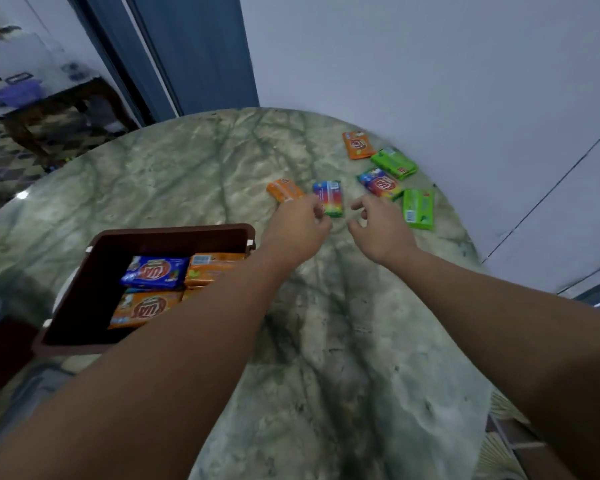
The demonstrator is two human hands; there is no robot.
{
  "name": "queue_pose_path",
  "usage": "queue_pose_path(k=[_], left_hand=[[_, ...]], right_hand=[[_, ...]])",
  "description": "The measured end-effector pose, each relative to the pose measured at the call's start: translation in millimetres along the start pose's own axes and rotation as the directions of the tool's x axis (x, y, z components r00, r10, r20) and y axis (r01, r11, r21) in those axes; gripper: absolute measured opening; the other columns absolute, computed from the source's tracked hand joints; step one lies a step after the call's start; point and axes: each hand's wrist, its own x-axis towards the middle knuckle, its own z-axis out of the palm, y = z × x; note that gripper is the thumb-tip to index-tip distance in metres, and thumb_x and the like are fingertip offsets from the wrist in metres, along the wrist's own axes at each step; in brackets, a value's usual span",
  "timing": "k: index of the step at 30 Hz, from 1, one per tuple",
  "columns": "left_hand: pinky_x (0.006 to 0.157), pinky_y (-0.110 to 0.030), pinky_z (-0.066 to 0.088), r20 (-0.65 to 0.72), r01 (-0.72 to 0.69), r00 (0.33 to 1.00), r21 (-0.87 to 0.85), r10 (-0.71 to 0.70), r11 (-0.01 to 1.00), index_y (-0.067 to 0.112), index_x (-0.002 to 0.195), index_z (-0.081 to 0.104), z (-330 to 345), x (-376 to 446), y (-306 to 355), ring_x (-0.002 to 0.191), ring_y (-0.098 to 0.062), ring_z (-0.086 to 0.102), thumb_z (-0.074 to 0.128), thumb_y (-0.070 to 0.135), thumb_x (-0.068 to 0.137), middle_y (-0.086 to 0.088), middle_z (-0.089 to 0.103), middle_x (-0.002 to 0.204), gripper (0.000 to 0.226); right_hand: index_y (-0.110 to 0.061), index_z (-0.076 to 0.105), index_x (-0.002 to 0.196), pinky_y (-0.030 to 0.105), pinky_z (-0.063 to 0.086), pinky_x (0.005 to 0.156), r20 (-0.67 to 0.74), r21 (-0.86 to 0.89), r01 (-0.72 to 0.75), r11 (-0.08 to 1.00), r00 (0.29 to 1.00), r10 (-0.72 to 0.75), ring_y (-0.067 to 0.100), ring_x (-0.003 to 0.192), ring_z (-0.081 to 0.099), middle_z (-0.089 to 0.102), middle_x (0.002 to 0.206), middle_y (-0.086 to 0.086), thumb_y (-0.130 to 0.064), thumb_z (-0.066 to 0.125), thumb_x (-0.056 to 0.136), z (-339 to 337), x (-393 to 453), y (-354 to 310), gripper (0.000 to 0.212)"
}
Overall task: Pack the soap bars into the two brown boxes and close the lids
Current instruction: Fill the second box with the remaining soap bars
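Note:
An open brown box (pixel 174 233) sits at the left of the marble table and holds a blue soap bar (pixel 155 271) and several orange bars (pixel 142 308). Loose bars lie at the far right: an orange bar (pixel 284 190), a rainbow bar (pixel 329 197), a second rainbow bar (pixel 380 183), two green bars (pixel 394 163) (pixel 418 208) and another orange bar (pixel 358 144). My left hand (pixel 300 225) reaches over the table, its curled fingertips at the near edge of the first rainbow bar. My right hand (pixel 378 223) hovers beside it, fingers loosely curled and holding nothing.
The round marble table (pixel 187 174) ends close behind the loose bars, against a pale wall (pixel 430 64). A blue door frame (pixel 187 46) stands at the back left. A dark wooden table with clutter (pixel 49 98) is in the room beyond.

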Motion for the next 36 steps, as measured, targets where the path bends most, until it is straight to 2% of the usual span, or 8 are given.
queue_pose_path(k=[5, 10, 18, 23, 28, 32, 34, 36], left_hand=[[0.068, -0.032, 0.043, 0.057, 0.038, 0.998, 0.008, -0.038, 0.999, 0.021, 0.104, 0.064, 18, 16, 9, 0.087, -0.023, 0.062, 0.060, 0.034, 0.092, -0.001, 0.067, 0.094, 0.018], [0.070, -0.031, 0.045, 0.091, 0.001, 0.996, 0.072, -0.007, 0.997, 0.019, 0.107, 0.066, 35, 32, 10, 0.093, -0.025, 0.064, 0.060, 0.035, 0.093, -0.004, 0.070, 0.101, 0.022], [0.094, -0.046, 0.048, 0.165, -0.009, 0.986, 0.274, -0.038, 0.962, 0.014, 0.125, 0.061, 73, 67, 7, 0.110, -0.032, 0.054, 0.052, 0.038, 0.096, -0.012, 0.058, 0.124, 0.039], [0.101, -0.046, 0.041, 0.268, 0.038, 0.953, 0.360, -0.142, 0.932, 0.008, 0.143, 0.044, 93, 88, 11, 0.127, -0.036, 0.044, 0.048, 0.029, 0.099, -0.014, 0.046, 0.144, 0.048], [0.119, -0.054, 0.025, 0.414, 0.002, 0.891, 0.412, -0.189, 0.911, 0.013, 0.161, 0.012, 117, 101, 2, 0.152, -0.036, 0.012, 0.046, 0.025, 0.097, -0.006, 0.009, 0.168, 0.073], [0.112, -0.051, 0.035, 0.305, -0.066, 0.949, 0.431, -0.077, 0.900, 0.017, 0.148, 0.044, 119, 92, 3, 0.137, -0.033, 0.038, 0.046, 0.039, 0.096, -0.006, 0.044, 0.151, 0.056], [0.104, -0.047, 0.039, 0.254, -0.097, 0.967, 0.443, -0.021, 0.891, 0.021, 0.126, 0.063, 118, 87, 6, 0.121, -0.030, 0.051, 0.046, 0.046, 0.095, -0.006, 0.059, 0.128, 0.043], [0.091, -0.041, 0.046, 0.204, -0.083, 0.979, 0.428, -0.007, 0.900, 0.021, 0.090, 0.070, 118, 85, 10, 0.099, -0.026, 0.059, 0.048, 0.052, 0.094, -0.004, 0.064, 0.096, 0.038]], right_hand=[[-0.018, 0.060, 0.124, 0.040, 0.046, 0.094, 0.029, 0.012, -0.041, 0.999, 0.999, 0.040, 0.028, 0.115, 0.056, 0.059, 0.122, 0.010, -0.033, 0.062, 0.094, -7, 9, 21, 0.033], [-0.020, 0.059, 0.126, 0.043, 0.048, 0.095, 0.026, -0.001, -0.100, 0.995, 0.995, 0.100, 0.028, 0.115, 0.056, 0.058, 0.123, 0.009, -0.038, 0.062, 0.094, -10, 14, 38, 0.037], [-0.021, 0.057, 0.133, 0.044, 0.046, 0.099, 0.088, -0.046, -0.188, 0.981, 0.978, 0.191, 0.033, 0.122, 0.050, 0.052, 0.133, 0.011, -0.039, 0.060, 0.094, -8, 26, 71, 0.042], [-0.021, 0.056, 0.135, 0.042, 0.041, 0.102, 0.094, -0.064, -0.187, 0.980, 0.977, 0.192, 0.035, 0.125, 0.046, 0.048, 0.136, 0.011, -0.037, 0.061, 0.096, -7, 35, 87, 0.042], [-0.021, 0.051, 0.142, 0.041, 0.036, 0.107, 0.080, -0.081, -0.173, 0.982, 0.980, 0.179, 0.033, 0.133, 0.039, 0.045, 0.142, 0.010, -0.035, 0.060, 0.096, -7, 44, 98, 0.048], [-0.016, 0.043, 0.147, 0.046, 0.035, 0.113, 0.090, -0.163, -0.180, 0.970, 0.976, 0.197, 0.033, 0.139, 0.038, 0.044, 0.151, 0.013, -0.040, 0.058, 0.094, -3, 54, 109, 0.060], [-0.017, 0.035, 0.151, 0.050, 0.032, 0.116, 0.144, -0.212, -0.222, 0.952, 0.956, 0.255, 0.033, 0.146, 0.029, 0.033, 0.160, 0.014, -0.046, 0.055, 0.094, 2, 54, 109, 0.067], [-0.018, 0.024, 0.157, 0.052, 0.026, 0.117, 0.187, -0.269, -0.243, 0.932, 0.936, 0.298, 0.032, 0.151, 0.020, 0.022, 0.165, 0.013, -0.051, 0.054, 0.094, 6, 52, 106, 0.077]])
